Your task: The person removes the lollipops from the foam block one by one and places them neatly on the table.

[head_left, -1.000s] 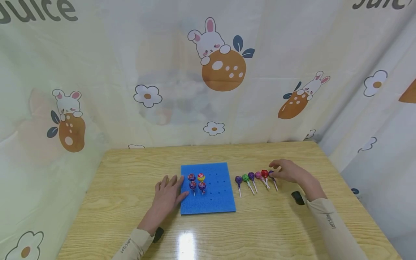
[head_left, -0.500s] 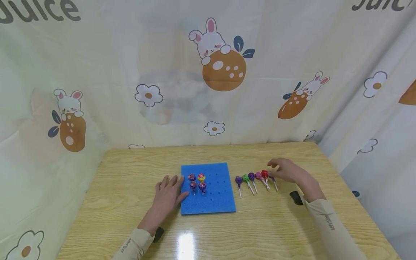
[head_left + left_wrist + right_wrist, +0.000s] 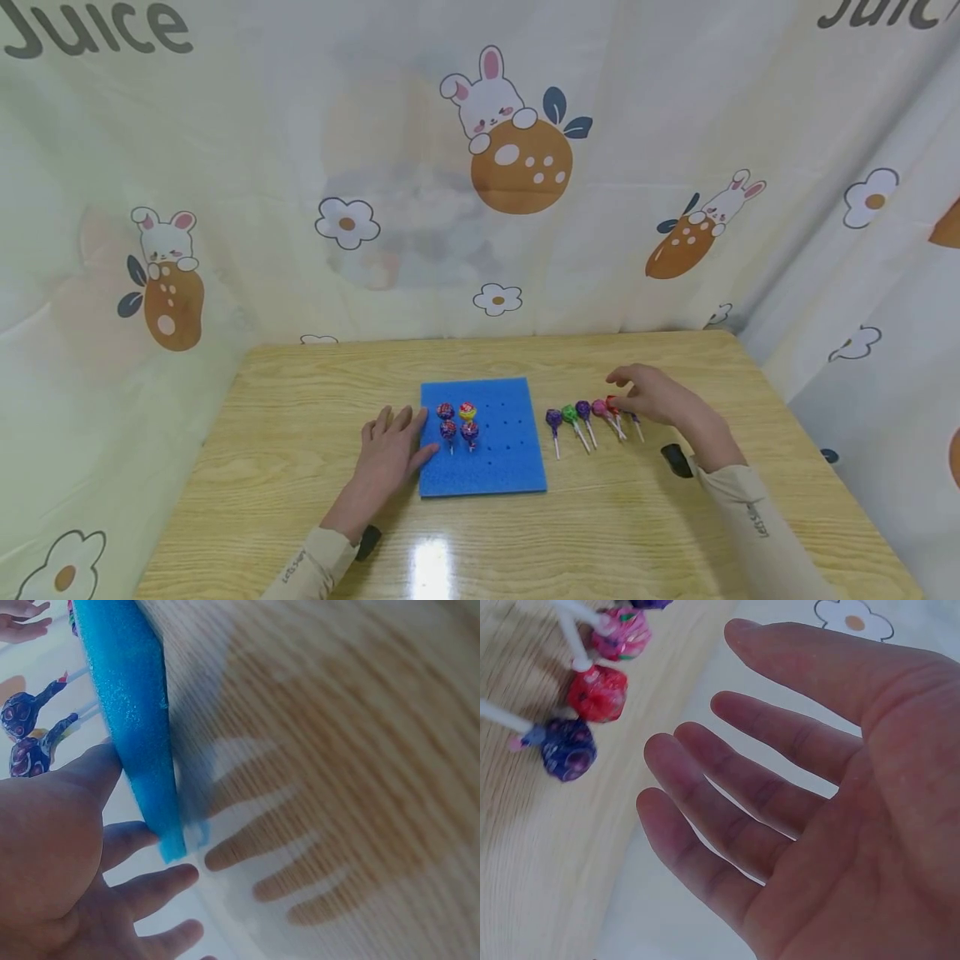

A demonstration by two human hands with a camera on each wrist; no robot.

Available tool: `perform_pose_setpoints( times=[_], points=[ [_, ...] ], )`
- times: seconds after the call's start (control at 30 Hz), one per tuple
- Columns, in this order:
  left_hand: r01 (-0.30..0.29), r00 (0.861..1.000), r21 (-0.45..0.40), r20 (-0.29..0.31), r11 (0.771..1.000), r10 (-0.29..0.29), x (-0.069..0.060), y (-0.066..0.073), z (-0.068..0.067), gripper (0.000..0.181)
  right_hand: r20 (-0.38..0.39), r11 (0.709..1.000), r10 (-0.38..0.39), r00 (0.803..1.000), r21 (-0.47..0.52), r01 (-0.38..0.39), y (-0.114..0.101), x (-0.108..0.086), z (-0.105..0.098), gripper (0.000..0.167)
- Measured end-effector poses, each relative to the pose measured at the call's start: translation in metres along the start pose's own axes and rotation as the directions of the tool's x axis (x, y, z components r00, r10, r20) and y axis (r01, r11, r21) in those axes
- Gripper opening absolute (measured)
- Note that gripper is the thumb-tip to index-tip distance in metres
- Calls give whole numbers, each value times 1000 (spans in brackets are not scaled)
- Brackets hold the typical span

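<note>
A blue foam board [image 3: 487, 479] with small holes lies on the table, and several wrapped lollipops [image 3: 447, 429] stand in its left part. My left hand [image 3: 390, 454] rests at the board's left edge with fingers spread; in the left wrist view its thumb and index finger touch the foam [image 3: 135, 697]. My right hand [image 3: 654, 398] hovers over the right end of a row of loose lollipops, partly covering the red one. From the right wrist, its fingers look relaxed and hold nothing, near the red lollipop [image 3: 598, 694] and a dark purple lollipop [image 3: 568, 750].
The loose row also has a pink lollipop [image 3: 600, 407], a green one [image 3: 570, 413] and purple ones [image 3: 553, 418], sticks pointing toward me. A printed curtain [image 3: 405, 275] hangs behind the wooden table [image 3: 300, 392].
My right hand has moved slightly left, from the rightmost purple lollipop to above the red one. My left hand stays at the board's edge.
</note>
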State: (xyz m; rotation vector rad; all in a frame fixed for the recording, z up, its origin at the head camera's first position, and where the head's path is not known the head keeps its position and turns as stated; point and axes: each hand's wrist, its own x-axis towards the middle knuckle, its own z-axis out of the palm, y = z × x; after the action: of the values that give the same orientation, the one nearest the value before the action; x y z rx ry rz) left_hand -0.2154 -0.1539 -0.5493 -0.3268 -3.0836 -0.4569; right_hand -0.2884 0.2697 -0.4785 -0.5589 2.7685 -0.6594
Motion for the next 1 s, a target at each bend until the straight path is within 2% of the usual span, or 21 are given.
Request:
perform_pose_setpoints(
  times=[0.3, 0.67, 1.0],
  points=[
    [17, 1000, 1, 23, 1000, -17, 1, 1, 0, 63, 3, 998, -64, 998, 29, 64, -14, 4, 6, 40],
    [18, 1000, 4, 21, 1000, -18, 0, 1, -1, 63, 32, 997, -62, 998, 43, 60, -32, 11, 15, 38],
    [18, 999, -1, 27, 1000, -18, -1, 2, -3, 63, 51, 996, -95, 994, 1, 95, -53, 18, 31, 37]
  ],
)
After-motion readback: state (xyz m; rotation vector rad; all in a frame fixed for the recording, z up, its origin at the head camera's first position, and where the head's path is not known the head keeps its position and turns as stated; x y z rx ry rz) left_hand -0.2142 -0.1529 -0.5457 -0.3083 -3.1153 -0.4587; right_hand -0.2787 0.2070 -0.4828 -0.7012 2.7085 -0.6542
